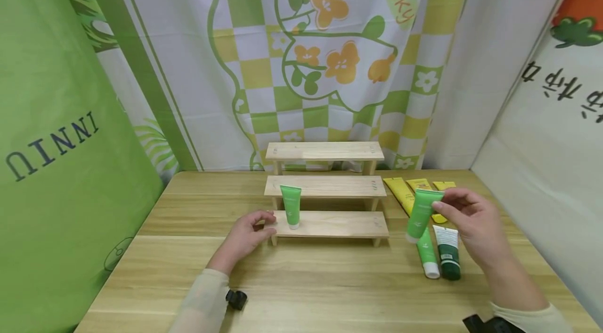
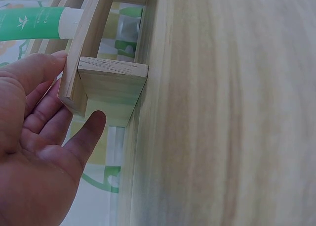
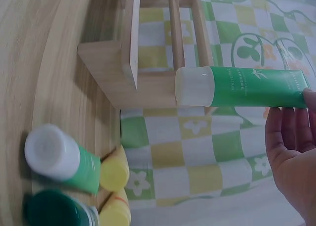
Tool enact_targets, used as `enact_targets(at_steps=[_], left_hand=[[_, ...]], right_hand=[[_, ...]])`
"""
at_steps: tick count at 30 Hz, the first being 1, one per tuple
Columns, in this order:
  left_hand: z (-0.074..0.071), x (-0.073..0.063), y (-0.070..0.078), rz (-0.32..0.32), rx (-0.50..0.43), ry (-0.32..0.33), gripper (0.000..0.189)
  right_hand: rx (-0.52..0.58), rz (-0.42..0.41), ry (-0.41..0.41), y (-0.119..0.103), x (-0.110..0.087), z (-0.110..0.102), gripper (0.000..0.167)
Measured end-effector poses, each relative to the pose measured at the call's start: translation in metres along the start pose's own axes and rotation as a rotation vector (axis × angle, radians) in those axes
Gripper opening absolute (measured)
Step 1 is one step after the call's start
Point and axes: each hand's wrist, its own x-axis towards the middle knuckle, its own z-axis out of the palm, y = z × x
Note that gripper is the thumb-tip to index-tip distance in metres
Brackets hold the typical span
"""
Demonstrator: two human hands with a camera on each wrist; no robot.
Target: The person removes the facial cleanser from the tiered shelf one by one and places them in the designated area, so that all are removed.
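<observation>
My right hand [image 1: 480, 223] pinches a green tube [image 1: 422, 212] by its flat end, white cap downward, in the air above the table's right side. In the right wrist view, that held tube [image 3: 247, 87] appears sideways near the shelf. My left hand [image 1: 247, 233] is at the left end of the lowest step of a three-step wooden shelf [image 1: 339, 224]. In the left wrist view, fingertips [image 2: 59, 55] touch the board's end, with the thumb [image 2: 89, 137] apart from it. Another green tube [image 1: 291, 204] stands upright on its cap on that step.
Right of the shelf lie a green tube [image 1: 427, 254], a dark green and white tube [image 1: 447, 252] and several yellow tubes [image 1: 400, 194]. Patterned curtain cloth [image 1: 344, 60] hangs behind the wooden table [image 1: 330, 286]. Cloth also hangs at both sides.
</observation>
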Motion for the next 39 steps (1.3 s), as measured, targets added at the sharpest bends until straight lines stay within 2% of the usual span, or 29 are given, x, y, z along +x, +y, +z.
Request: enact_targets(at_steps=[7,11,17,21,28,32,35,39], left_hand=[[0.001,0.000,-0.001,0.005,-0.001,0.004,0.019],[0.001,0.000,-0.001,0.011,0.007,0.001,0.019],[0.001,0.000,-0.001,0.016,0.008,-0.001,0.019],[0.001,0.000,0.000,0.023,0.007,0.001,0.019],[0.001,-0.001,0.000,0.010,0.010,0.005,0.019],[0.001,-0.001,0.000,0.011,0.005,0.003,0.018],[0.000,-0.001,0.000,0.009,0.010,0.002,0.019],[0.000,-0.001,0.001,0.012,0.007,0.003,0.020]], right_hand=[[-0.028,0.007,0.080,-0.009,-0.011,-0.022,0.025],[0.003,0.032,0.082,-0.014,-0.018,-0.042,0.025],[-0.092,0.112,0.063,-0.017,-0.028,-0.077,0.023],[-0.141,0.172,0.033,-0.015,-0.032,-0.095,0.021],[-0.500,0.278,-0.066,-0.007,-0.035,-0.113,0.011],[-0.503,0.327,-0.114,0.002,-0.038,-0.127,0.009],[-0.425,0.369,-0.156,0.009,-0.041,-0.137,0.009],[-0.445,0.425,-0.223,0.017,-0.044,-0.141,0.009]])
